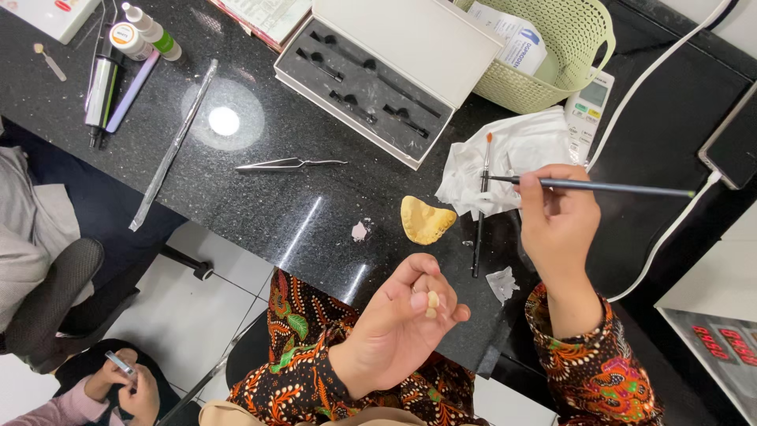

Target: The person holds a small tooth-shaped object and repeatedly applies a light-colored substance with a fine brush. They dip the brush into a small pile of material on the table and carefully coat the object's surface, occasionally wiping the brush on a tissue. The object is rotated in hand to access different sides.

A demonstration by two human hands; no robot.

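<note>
Head view: left hand (402, 315) grip pinches a small tooth-shaped piece (432, 300); right hand (556, 217), at two o'clock, grip pinches a thin brush (599, 187) above the black counter (276, 205), yellow dental cast (424, 220) between them.

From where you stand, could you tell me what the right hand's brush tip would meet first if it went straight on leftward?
Probably the second brush standing across the white tissue, right at the tip of the brush in the right hand; depth is unclear.

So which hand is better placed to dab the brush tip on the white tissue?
Probably the right hand: it already holds the thin brush, tip over the white tissue. The left hand is occupied, pinching a small tooth-like piece.
</note>
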